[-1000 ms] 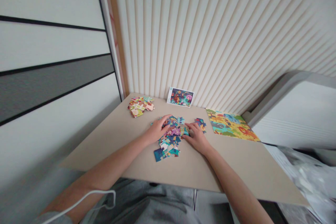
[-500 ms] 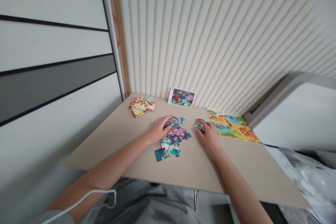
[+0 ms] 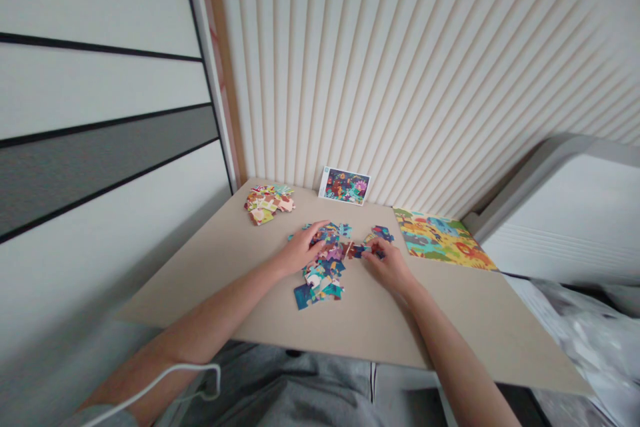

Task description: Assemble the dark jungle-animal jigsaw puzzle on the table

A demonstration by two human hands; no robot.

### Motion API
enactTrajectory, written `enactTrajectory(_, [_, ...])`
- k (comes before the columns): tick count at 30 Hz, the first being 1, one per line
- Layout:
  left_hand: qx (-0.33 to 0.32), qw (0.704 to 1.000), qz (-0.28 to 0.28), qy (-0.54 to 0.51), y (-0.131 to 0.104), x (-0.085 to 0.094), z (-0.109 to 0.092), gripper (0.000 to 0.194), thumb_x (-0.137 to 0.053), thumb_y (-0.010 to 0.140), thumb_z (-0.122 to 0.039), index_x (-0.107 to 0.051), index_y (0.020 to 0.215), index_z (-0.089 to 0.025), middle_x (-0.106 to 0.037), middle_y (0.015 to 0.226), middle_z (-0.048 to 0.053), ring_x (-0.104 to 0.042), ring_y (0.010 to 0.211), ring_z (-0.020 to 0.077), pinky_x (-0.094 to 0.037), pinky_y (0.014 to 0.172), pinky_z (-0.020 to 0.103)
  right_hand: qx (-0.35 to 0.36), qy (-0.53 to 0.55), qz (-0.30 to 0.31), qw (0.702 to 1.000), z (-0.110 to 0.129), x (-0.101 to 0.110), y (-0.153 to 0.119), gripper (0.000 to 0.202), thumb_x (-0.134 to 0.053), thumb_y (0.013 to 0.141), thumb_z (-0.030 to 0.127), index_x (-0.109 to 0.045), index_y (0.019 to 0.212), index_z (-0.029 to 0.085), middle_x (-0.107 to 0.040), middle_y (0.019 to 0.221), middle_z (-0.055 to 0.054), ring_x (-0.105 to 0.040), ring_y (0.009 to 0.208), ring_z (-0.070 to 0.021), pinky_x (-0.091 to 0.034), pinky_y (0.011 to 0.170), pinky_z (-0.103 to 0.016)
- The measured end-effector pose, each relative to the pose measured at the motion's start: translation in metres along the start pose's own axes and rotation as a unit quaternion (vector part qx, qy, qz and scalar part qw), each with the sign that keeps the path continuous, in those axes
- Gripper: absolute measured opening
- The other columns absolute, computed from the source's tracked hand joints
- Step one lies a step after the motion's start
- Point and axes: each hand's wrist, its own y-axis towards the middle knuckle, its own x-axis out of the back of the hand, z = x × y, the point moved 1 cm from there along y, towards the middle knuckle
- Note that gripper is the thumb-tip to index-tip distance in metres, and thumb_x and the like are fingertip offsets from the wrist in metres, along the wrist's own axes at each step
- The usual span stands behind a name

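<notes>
Left hand (image 3: 299,251): being rested at ten o'clock of the puzzle pile (image 3: 325,271), fingers curved; whether anything is being gripped cannot be told.
Right hand (image 3: 391,267): a dark piece (image 3: 357,251) is being pinched at the pile's three o'clock.
Puzzle pile: being flanked by both hands on the table (image 3: 370,323).
Picture card (image 3: 345,186): being propped up at twelve o'clock.

A beige tabletop (image 3: 360,317) carries a central heap of puzzle pieces (image 3: 327,265), a small cluster (image 3: 384,233) to its right, a pinkish pile (image 3: 270,203) far left, a picture card (image 3: 345,185) and a bright animal picture (image 3: 443,239)
</notes>
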Motion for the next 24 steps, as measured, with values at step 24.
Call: enactTrajectory(24, [0.049, 0.973, 0.077, -0.213, -0.001, -0.009, -0.007, 0.038, -0.061, 0.093, -0.039, -0.060, 0.127, -0.022, -0.069, 0.108, 0.006, -0.068, 0.074, 0.0159, -0.057, 0.065, 0.028, 0.033, 0.139, 0.018, 0.990, 0.031, -0.031, -0.002, 0.040, -0.066, 0.092, 0.045, -0.067, 0.127, 0.026, -0.069, 0.108, -0.009, -0.063, 0.098, -0.0245, -0.052, 0.091, -0.043])
